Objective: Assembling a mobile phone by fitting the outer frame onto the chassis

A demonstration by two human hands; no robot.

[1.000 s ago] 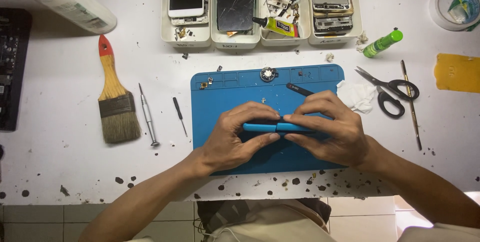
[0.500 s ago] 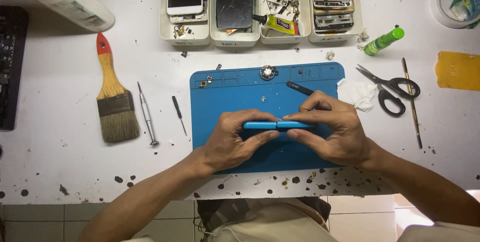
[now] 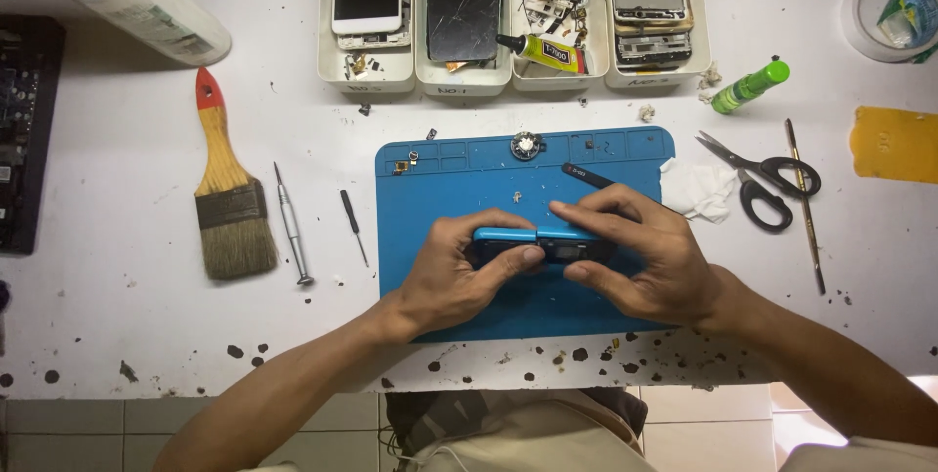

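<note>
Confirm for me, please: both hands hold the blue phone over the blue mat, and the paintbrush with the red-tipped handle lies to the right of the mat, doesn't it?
Not quite. The head view shows the paintbrush to the left of the blue mat, not the right. The rest stands: the left hand and right hand hold the blue phone over the mat.

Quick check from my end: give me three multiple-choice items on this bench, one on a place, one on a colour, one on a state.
1. Where does the paintbrush lie?
A. left of the blue mat
B. inside a tray
C. on the mat

2. What colour is the edge of the phone?
A. red
B. blue
C. white

3. How is the phone held?
A. lying untouched
B. by one hand
C. by left hand and right hand together

Answers: 1 A, it rests on the white table beside the mat. 2 B, its upper edge shows blue. 3 C, both hands' fingers wrap it.
</note>
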